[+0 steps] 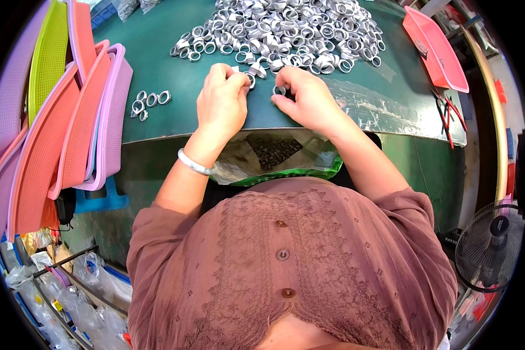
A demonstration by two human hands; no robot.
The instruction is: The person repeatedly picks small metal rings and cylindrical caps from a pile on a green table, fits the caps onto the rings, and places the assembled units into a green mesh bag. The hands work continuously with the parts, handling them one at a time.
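My left hand (221, 99) is closed in a pinch, with a silver-grey metal ring (251, 80) at its fingertips. Facing it, my right hand (310, 99) grips another metal ring (279, 91) between thumb and fingers; something dark shows beside that ring, too small to make out. Both hands are just above the near part of the green table (186, 119), a little apart. Right beyond the fingers lies a large heap of similar metal rings (291, 35). Several rings (151, 100) sit in a small group left of my left hand.
Below the table edge, an open bag (321, 160) holds small dark pieces (274, 153). Pink, purple and green plastic baskets (87, 122) stack at the left. A pink tray (449, 64) stands at the right, near red-handled pliers (447, 116). A fan (490, 245) is lower right.
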